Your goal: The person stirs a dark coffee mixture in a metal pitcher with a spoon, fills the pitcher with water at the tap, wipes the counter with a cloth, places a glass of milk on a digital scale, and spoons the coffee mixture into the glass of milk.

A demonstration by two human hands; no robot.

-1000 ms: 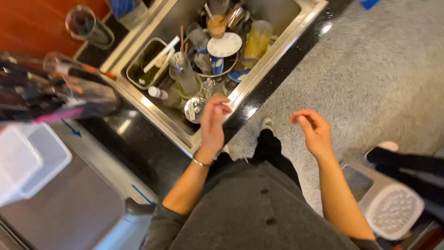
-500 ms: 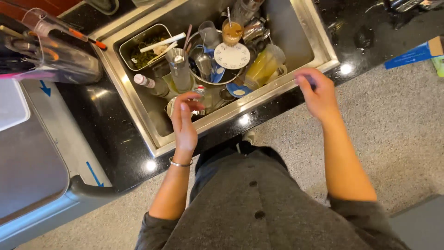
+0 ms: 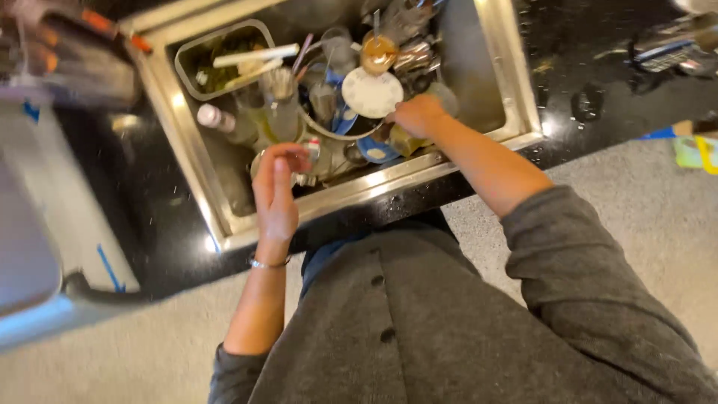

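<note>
A steel sink (image 3: 359, 191) is crowded with dirty dishes: a rectangular container (image 3: 217, 60) with white utensils, a tall glass (image 3: 280, 105), a small white-capped bottle (image 3: 213, 118), a round white lid (image 3: 372, 91) and a blue-rimmed lid (image 3: 374, 150). My left hand (image 3: 277, 187), with a bracelet at the wrist, hovers over the sink's near left part, fingers apart and holding nothing. My right hand (image 3: 415, 116) reaches into the middle of the pile beside the white lid. Its fingers curl downward out of sight, so a grasp cannot be made out.
A black countertop (image 3: 576, 97) surrounds the sink. At the left stand a white appliance (image 3: 45, 224) with blue tape marks and a blurred rack of items (image 3: 67, 45). Speckled floor (image 3: 636, 194) lies to the right, and coloured objects (image 3: 695, 150) sit at the right edge.
My right hand has moved from the sink's right rim into the pile of dishes. My left hand stays over the sink's near left side. The view has shifted closer.
</note>
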